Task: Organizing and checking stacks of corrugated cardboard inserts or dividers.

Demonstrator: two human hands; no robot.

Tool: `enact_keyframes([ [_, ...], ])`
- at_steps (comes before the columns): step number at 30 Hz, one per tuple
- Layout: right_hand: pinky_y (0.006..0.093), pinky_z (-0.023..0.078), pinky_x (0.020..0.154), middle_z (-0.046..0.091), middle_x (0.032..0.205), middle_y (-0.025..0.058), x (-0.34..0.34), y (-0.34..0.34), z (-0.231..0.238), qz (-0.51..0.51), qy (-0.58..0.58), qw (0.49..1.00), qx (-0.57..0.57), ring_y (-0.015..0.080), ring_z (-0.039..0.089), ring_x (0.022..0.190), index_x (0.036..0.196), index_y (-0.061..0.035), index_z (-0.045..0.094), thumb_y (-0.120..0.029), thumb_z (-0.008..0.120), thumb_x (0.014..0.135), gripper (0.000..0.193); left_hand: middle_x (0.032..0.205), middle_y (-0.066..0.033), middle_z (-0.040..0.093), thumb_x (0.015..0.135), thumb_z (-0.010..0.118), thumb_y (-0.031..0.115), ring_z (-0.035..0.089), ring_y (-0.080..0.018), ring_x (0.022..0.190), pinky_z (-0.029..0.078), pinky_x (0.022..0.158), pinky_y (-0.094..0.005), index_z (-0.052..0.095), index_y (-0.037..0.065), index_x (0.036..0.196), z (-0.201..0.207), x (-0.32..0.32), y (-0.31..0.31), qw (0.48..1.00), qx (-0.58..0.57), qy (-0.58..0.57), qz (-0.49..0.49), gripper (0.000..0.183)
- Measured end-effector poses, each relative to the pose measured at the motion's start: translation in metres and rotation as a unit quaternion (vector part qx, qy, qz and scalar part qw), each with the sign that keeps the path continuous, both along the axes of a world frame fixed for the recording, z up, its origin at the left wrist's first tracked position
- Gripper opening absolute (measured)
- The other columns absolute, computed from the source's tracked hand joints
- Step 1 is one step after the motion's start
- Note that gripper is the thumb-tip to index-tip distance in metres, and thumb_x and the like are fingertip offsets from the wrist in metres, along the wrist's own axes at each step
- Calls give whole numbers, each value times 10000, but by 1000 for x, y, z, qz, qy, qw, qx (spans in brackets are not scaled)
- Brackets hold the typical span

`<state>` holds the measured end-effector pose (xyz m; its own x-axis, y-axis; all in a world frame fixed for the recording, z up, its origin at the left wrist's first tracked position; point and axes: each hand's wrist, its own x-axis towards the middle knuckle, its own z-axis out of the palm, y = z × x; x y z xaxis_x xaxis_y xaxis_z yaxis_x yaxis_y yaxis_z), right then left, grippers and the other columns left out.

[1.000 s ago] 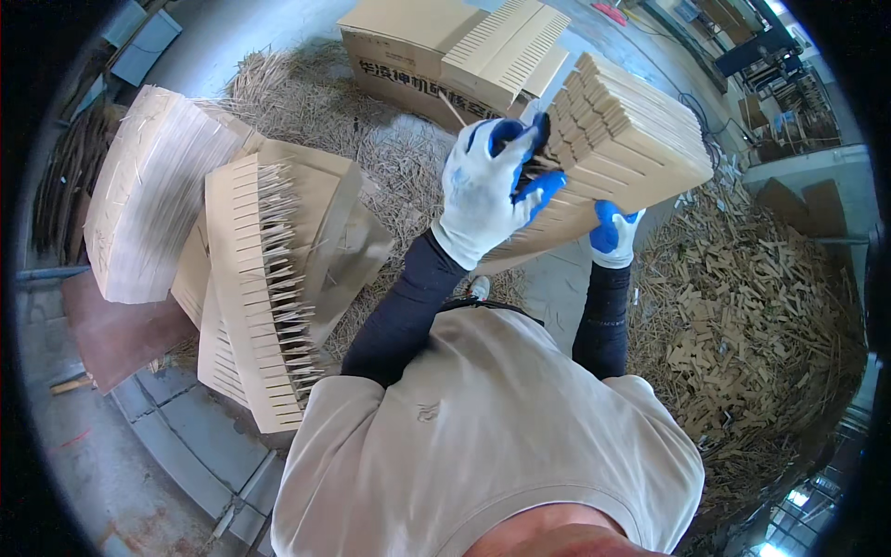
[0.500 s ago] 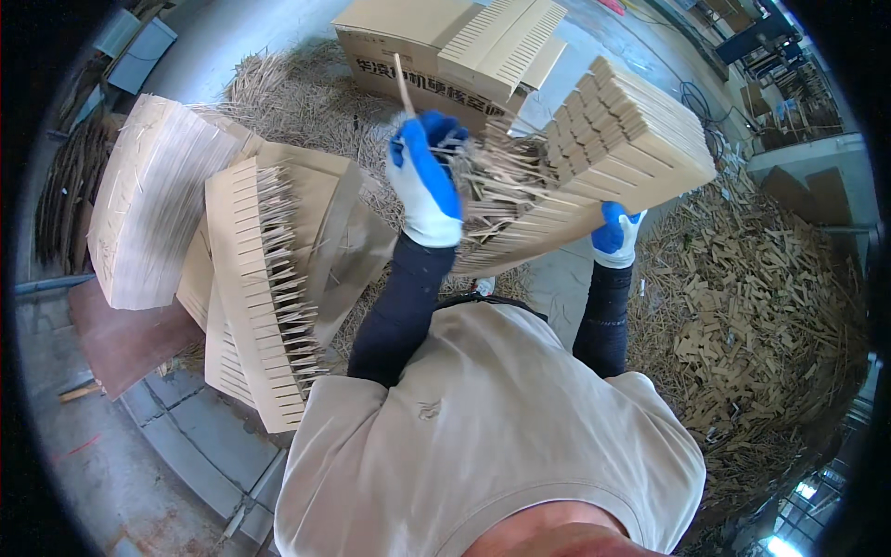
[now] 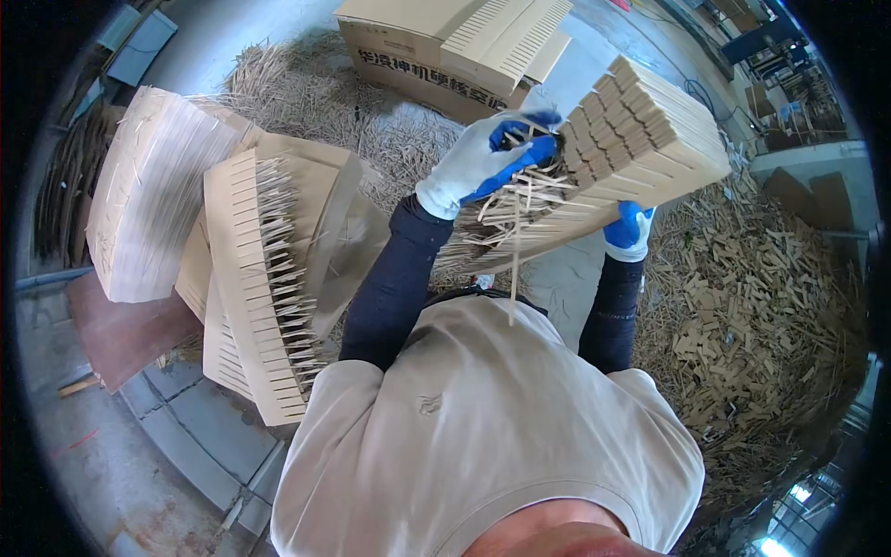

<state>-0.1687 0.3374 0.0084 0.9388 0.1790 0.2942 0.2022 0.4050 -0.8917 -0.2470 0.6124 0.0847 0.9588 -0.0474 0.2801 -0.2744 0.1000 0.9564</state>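
A thick stack of slotted cardboard sheets (image 3: 664, 162) is held up in front of me, tilted, its comb-like edge toward the left. My right hand (image 3: 629, 229), in a blue and white glove, grips the stack's near lower edge; part of its fingers is hidden behind the sheets. At the stack's left end my left hand (image 3: 497, 158), gloved alike, has its fingers curled around thin cardboard strips (image 3: 538, 186) among the slots. One long loose strip (image 3: 515, 269) hangs down below that hand toward my shirt.
To the left stand more cardboard stacks (image 3: 148, 213), one a slotted stack (image 3: 255, 288) with strips sticking out. A large carton (image 3: 408, 60) lies ahead. Strip scraps (image 3: 316, 84) cover the floor beyond, and a big heap of cardboard offcuts (image 3: 742, 334) spreads on the right.
My left hand has moved right and turned in against the strips at the stack's end. The strip that pointed up from it is gone from there. My right hand and the stack have shifted slightly right.
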Motion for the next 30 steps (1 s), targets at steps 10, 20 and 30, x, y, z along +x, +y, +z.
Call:
enact_keyframes([
  [10,317,489,846,601,1088,71,-1,-3,9,-11,-25,999,-40,178,600,969,1211,-10,483,-71,625,708,526,862,-131,686,808,625,125,666,-211,759,513,702,-293,672,-11,973,13,3,-19,970,175,-92,142,219],
  [20,306,505,786,645,963,84,-23,20,29,-68,-68,995,0,176,626,874,1104,34,551,-145,672,734,428,820,-167,669,793,630,151,661,-314,724,527,685,-340,682,13,907,3,-1,-30,881,221,-174,380,186],
  [30,352,454,933,578,1166,114,3,4,15,-47,-107,991,-59,208,581,1065,1252,27,469,-317,695,805,607,1148,-191,594,840,643,292,606,-233,1039,488,879,-346,518,-39,1240,-34,-31,-12,953,-13,-64,296,534],
])
